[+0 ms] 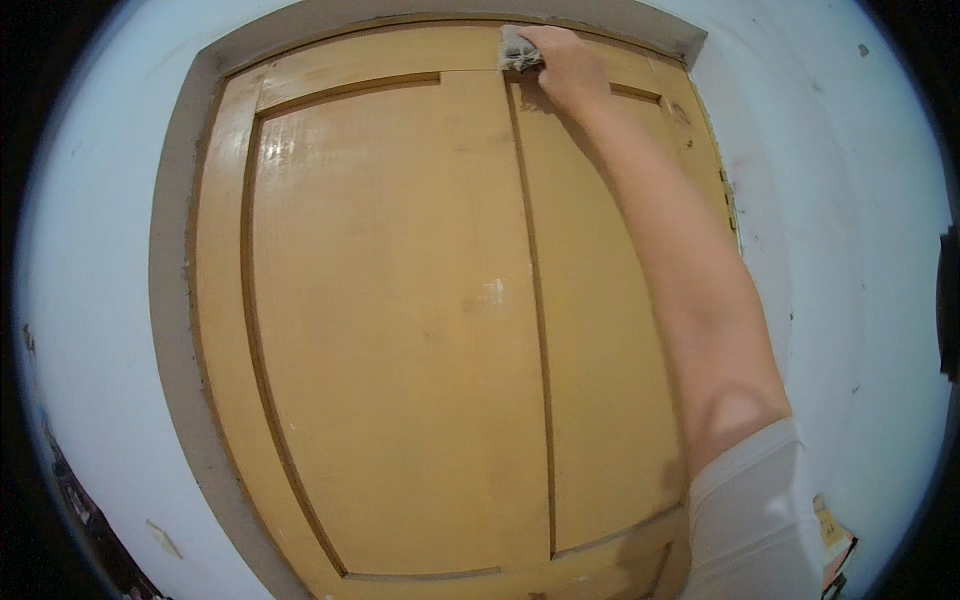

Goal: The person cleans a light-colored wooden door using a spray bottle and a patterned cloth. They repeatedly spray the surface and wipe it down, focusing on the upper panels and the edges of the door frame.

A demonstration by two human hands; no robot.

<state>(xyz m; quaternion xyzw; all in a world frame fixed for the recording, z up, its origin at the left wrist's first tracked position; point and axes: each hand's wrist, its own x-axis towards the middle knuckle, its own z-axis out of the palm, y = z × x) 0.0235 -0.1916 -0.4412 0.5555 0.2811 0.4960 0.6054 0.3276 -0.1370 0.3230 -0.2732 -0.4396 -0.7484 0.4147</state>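
My right hand [574, 66] reaches up to the top of a yellow-painted wooden door [390, 315]. Bunched under its fingers is a grey cloth [517, 49], pressed against the top rail of the door near the frame. Below the hand runs a dark vertical groove [534, 300] beside a wide flat panel. A small pale scuff [493, 291] marks the paint left of that groove. My left hand is out of view.
White walls [817, 247] with chips and stains flank the recessed door. Metal hinges [727, 201] sit along the door's right edge. A dark object [949, 300] shows at the far right rim, and papers or boxes [834, 536] lie partly hidden behind my sleeve [750, 517].
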